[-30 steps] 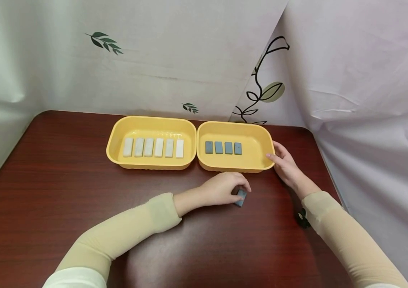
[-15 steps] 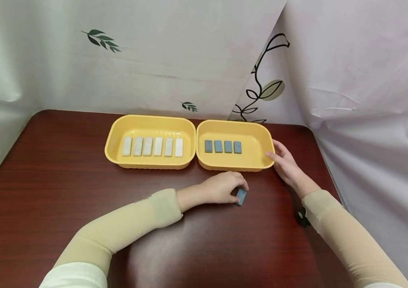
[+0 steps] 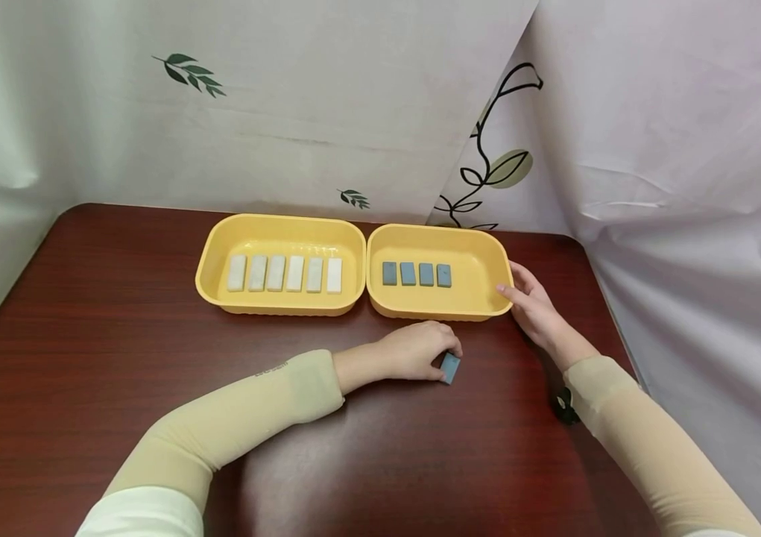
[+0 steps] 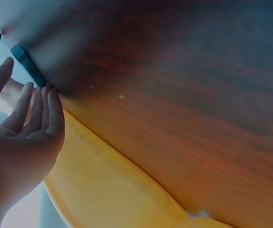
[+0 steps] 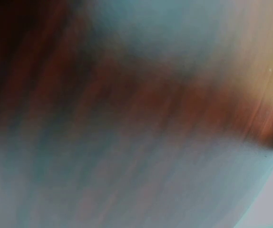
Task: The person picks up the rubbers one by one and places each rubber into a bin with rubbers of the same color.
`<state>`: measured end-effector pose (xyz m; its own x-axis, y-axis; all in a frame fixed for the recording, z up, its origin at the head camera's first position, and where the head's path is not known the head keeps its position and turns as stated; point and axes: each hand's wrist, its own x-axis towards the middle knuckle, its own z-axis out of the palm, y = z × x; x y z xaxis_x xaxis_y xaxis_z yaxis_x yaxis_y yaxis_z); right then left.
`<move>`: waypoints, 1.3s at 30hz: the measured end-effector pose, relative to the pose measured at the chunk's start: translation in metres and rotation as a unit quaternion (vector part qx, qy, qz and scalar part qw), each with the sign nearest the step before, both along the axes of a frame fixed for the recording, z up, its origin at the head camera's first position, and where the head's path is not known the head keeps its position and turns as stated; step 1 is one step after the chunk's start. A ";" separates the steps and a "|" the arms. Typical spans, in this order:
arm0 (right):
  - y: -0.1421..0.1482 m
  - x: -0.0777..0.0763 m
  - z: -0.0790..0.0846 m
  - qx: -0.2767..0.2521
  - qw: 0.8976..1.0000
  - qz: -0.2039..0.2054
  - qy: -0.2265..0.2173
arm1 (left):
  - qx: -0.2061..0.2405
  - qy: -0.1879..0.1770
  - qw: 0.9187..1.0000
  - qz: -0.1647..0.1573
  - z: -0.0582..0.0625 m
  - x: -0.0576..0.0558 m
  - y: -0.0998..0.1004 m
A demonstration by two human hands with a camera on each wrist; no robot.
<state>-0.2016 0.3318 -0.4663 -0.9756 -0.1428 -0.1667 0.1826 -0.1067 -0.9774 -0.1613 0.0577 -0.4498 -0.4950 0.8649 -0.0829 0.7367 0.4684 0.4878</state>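
In the head view my left hand [image 3: 418,350] reaches over the table beside a small grey-blue rectangular block [image 3: 450,368]. Its thumb and fingertips are close around the block. The left wrist view shows loosely extended fingers by the block's end [image 4: 29,65], with the thumb apart from it. My right hand [image 3: 536,307] holds the right end of a yellow tray [image 3: 443,309], thumb over the rim and fingers outside. Several similar grey-blue blocks [image 3: 426,274] lie in a row inside that tray. Blurred tabletop fills most of the right wrist view.
A second yellow tray [image 3: 282,306] stands against the first on its left, bearing a row of several whitish blocks [image 3: 295,274]. Both are near the back of the dark red-brown table [image 3: 380,455]. Pale patterned curtains [image 3: 286,112] rise behind and at the sides.
My left hand has drawn back very slightly to the left, so more of the block shows beside the thumb. The right hand and the trays have stayed in place.
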 end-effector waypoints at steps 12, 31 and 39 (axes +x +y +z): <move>0.000 0.000 0.000 -0.002 1.000 -0.002 0.000 | -0.009 0.016 1.000 -0.002 0.001 0.001 0.002; 0.000 0.001 0.001 -0.002 1.000 -0.003 0.003 | -0.006 0.008 1.000 0.004 0.001 0.001 0.005; 0.000 0.001 -0.001 -0.006 1.000 -0.002 0.008 | 0.014 0.004 1.000 0.010 0.001 0.001 0.005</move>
<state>-0.2008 0.3314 -0.4675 -0.9787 -0.1408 -0.1492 0.1663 -0.1188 -0.9789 -0.1608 0.0624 -0.4493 -0.5120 0.8572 -0.0552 0.7320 0.4690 0.4942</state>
